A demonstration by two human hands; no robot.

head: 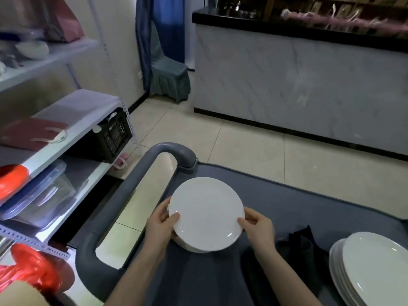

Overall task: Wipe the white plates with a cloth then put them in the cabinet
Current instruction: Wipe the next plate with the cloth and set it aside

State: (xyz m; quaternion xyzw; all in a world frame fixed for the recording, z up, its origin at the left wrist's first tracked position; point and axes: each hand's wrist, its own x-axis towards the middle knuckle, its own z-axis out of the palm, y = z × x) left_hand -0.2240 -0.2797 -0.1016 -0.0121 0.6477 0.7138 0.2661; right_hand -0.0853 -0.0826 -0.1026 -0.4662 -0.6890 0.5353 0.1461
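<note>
A short stack of white plates (206, 212) is held over the grey cart top (298, 202). My left hand (160, 224) grips the stack's left rim, thumb on the top plate and fingers underneath. My right hand (258, 226) grips the right rim the same way. A dark cloth (304, 241) lies crumpled on the cart just right of my right hand. A second stack of white plates (373, 270) sits at the cart's lower right corner.
The cart's grey handle (141, 184) curves along its left side. A white metal shelf rack (72, 120) stands to the left, holding a black crate (112, 133), clear containers and red bags. A marble-faced counter (298, 85) runs across the back.
</note>
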